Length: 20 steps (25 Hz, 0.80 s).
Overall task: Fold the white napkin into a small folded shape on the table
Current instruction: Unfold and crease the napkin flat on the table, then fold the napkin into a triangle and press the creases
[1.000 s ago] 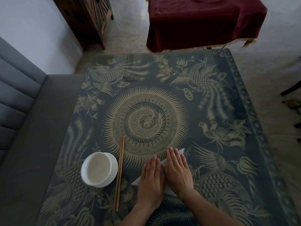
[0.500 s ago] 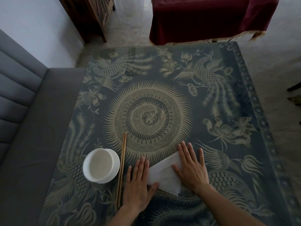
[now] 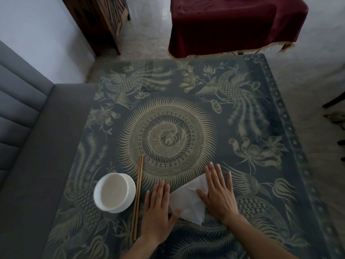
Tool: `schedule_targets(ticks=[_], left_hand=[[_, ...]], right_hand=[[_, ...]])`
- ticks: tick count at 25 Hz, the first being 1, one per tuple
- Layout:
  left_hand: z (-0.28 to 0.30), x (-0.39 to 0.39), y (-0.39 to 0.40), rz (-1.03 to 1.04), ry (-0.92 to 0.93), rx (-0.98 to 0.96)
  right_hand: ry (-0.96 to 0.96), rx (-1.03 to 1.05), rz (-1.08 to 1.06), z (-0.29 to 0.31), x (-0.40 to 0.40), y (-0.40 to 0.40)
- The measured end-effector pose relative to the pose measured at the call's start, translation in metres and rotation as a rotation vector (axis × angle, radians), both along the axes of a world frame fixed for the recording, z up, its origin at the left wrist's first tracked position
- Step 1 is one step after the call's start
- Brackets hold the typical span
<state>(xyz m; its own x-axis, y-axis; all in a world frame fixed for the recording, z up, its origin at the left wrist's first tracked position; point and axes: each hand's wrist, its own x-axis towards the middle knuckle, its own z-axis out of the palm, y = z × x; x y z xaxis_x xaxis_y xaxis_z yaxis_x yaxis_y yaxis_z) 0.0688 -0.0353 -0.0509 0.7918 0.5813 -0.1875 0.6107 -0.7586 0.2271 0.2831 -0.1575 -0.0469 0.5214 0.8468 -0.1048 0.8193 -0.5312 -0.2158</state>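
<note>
The white napkin [image 3: 188,200] lies folded flat on the patterned table [image 3: 242,165], near its front edge. My left hand [image 3: 158,212] rests palm down on the napkin's left end, fingers spread, thumb on the paper. My right hand [image 3: 218,193] lies flat over the napkin's right end, fingers apart and pointing away from me. Both hands press on the napkin without gripping it. The napkin's ends are hidden under the palms; its middle shows between them.
A white bowl [image 3: 114,193] stands left of my left hand. A pair of wooden chopsticks [image 3: 137,197] lies between bowl and hand. A grey sofa [image 3: 37,156] borders the table's left side. A red-draped table [image 3: 237,23] stands beyond the far edge.
My two hands slid apart from lying side by side over the napkin, the left going left and the right going right. The napkin's white middle now shows between them.
</note>
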Motion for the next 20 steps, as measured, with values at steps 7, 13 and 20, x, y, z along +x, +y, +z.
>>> schedule_targets(ticks=[7, 13, 20], left_hand=[[0.018, 0.039, 0.031, -0.213, -0.136, -0.043], [0.029, 0.064, 0.058, -0.641, 0.053, 0.047], [0.030, 0.042, 0.050, -0.361, 0.060, 0.035]], right_hand=[[0.054, 0.027, 0.131, -0.002, -0.050, -0.040], [0.027, -0.038, 0.194, 0.006, -0.043, -0.045], [0.010, -0.048, 0.215, 0.017, -0.016, -0.032]])
